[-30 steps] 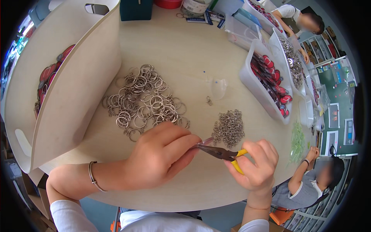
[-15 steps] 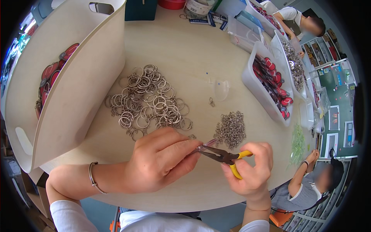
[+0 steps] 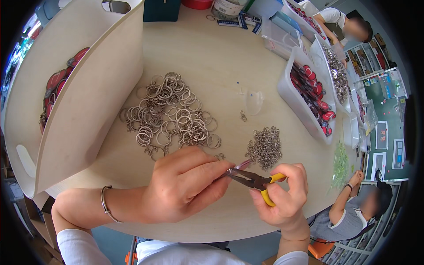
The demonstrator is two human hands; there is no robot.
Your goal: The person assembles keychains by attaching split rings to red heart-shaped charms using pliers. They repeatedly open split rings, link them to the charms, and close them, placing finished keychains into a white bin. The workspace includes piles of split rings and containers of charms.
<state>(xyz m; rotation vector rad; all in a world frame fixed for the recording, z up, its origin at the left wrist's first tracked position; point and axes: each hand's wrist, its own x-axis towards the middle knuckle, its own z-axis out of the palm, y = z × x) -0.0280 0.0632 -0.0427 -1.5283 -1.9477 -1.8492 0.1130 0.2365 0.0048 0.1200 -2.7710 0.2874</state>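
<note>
No lettering is legible. The round tub (image 3: 225, 13) carries a white label (image 3: 230, 6) with dark marks; blue-and-white packets (image 3: 229, 23) bear print. Sheets (image 3: 381, 131) on the green board (image 3: 372, 100) appear printed, too small to resolve.

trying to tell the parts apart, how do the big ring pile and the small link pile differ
Piece size: the big ring pile has wide, open hoops, while the small link pile has tiny pieces.
Spread: the big ring pile sprawls over more area; the small link pile is compact.
Place: the big ring pile lies further left than the small link pile.
Shared: both are silvery, metallic-looking, and lie loose on the table.
</note>
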